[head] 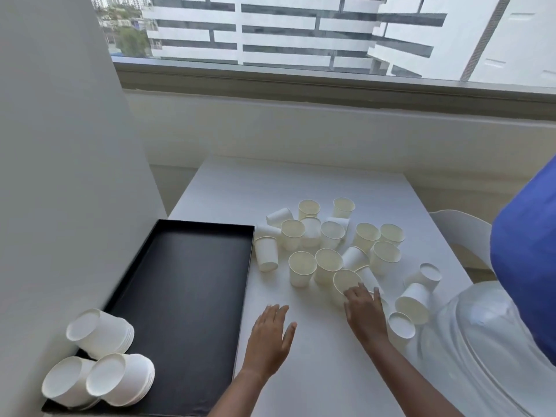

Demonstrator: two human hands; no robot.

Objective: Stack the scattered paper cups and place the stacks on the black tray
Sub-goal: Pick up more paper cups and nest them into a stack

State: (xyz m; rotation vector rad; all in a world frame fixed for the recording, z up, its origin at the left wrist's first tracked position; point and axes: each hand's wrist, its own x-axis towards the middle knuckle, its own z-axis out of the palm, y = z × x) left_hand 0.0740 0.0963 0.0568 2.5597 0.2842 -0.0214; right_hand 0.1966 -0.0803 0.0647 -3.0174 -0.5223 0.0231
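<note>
Several white paper cups (328,251) lie scattered on the white table, some upright, some on their sides or upside down. The black tray (186,284) sits at the table's left; three stacks of cups (99,356) lie on their sides at its near left corner. My right hand (365,311) reaches onto an upright cup (346,282) at the cluster's near edge, with fingertips at its rim and side. My left hand (270,335) hovers flat over bare table near the tray's right edge, fingers apart and holding nothing.
The white table (301,188) stands below a wide window sill. A grey wall panel (60,176) rises close on the left of the tray. A white chair (463,236) and a person's blue sleeve (526,266) are at the right.
</note>
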